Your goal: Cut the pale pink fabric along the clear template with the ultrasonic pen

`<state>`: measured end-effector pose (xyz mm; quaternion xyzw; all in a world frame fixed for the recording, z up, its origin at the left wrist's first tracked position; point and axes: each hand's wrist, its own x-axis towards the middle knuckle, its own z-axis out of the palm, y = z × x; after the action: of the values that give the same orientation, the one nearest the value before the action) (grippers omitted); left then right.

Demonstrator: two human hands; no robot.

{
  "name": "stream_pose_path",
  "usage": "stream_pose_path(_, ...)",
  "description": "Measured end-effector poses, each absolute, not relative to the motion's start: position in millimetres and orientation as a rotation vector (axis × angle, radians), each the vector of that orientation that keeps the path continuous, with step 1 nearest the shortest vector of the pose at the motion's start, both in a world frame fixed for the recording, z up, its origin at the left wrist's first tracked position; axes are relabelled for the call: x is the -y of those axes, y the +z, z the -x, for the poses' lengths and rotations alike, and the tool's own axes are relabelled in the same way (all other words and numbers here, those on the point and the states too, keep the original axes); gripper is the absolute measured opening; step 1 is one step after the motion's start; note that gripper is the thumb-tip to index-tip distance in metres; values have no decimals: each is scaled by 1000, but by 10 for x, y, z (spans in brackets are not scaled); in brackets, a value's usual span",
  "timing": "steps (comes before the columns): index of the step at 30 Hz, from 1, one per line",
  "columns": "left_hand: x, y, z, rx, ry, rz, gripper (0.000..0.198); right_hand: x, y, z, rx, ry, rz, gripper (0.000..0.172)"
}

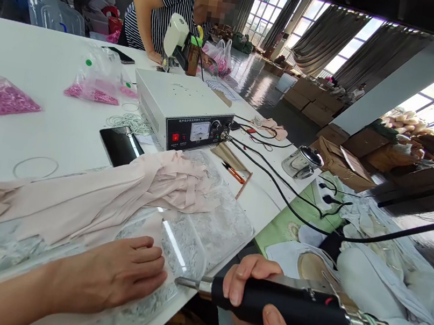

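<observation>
My left hand (114,272) rests palm down on the clear board (229,216), its bent fingers together, pinning a beige fabric strip (153,227) that runs beneath them. The thumb is hidden. Around its black handle my right hand (260,310) grips an ultrasonic welding gun (285,308). The gun's narrow metal tip points left, just beside my left fingertips; whether it touches the strip I cannot tell. Behind my left hand lies a long heap of beige fabric strips (115,185). A white ultrasonic welder box (186,98) with a dial and red switch stands beyond the heap.
Black cables (276,177) run from the box toward the right. A dark phone (120,145), pink-filled bags (1,95), an orange cutter (233,172) and a steel cup (302,161) are on the table (62,131). Opposite, a person in stripes (158,7) leans over another device.
</observation>
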<state>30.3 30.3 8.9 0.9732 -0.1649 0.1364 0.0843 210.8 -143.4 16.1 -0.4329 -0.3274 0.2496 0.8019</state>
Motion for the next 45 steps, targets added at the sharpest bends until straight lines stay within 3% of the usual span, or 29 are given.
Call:
stream_pose_path(26, -284, 63, -298, 531, 434, -2945, 38, 1491, 104, -2116, 797, 644, 852, 21)
stream_pose_path(45, -292, 84, -309, 545, 386, -2986, 26, 1457, 105, -2091, 858, 645, 815, 23)
